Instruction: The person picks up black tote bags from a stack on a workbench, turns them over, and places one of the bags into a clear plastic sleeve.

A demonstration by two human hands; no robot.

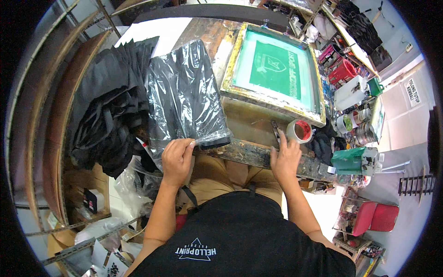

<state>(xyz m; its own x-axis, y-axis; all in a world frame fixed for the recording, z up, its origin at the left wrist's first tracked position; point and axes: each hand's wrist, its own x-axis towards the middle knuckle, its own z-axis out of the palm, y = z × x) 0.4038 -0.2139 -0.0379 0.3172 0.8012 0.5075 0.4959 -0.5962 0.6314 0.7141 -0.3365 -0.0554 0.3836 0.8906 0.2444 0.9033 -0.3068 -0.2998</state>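
Observation:
A clear plastic bag (184,87) with folded black fabric inside lies on the worktable, left of centre. My left hand (177,160) pinches the bag's near edge between thumb and fingers. Further right, my right hand (286,159) reaches over the table's front edge, fingers extended and apart. Its fingertips are at the near end of a narrow dark tool (275,129); I cannot tell its kind or whether they touch. Just beyond that hand stands a white round piece (293,131), red inside, either a tape roll or a tub.
A framed printing screen (272,69) with a green mesh lies at the back right. Piled black fabric (113,101) sits left of the bag. Ink tubs and a green container (353,160) crowd the right side. Curved wooden shelves (69,115) rise on the left.

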